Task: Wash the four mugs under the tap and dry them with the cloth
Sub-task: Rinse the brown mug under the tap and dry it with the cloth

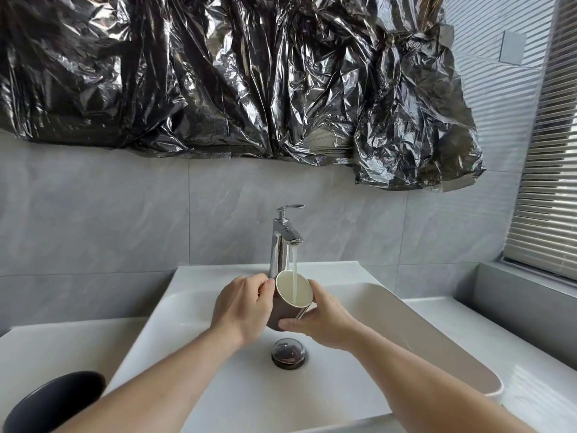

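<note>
A brown mug (288, 309) with a cream inside is held tilted over the white sink (390, 314), its mouth under the chrome tap (282, 242). Water runs from the spout straight into the mug. My left hand (242, 306) grips the mug's left side, thumb near the rim. My right hand (321, 318) wraps around its right side and bottom. No cloth and no other brown mugs are in view.
A dark round drain plug (288, 353) sits in the basin below the mug. A black rounded object (53, 401) rests on the white counter at the bottom left. Crumpled black plastic sheeting (237, 76) covers the wall above. Window blinds (549, 182) stand at the right.
</note>
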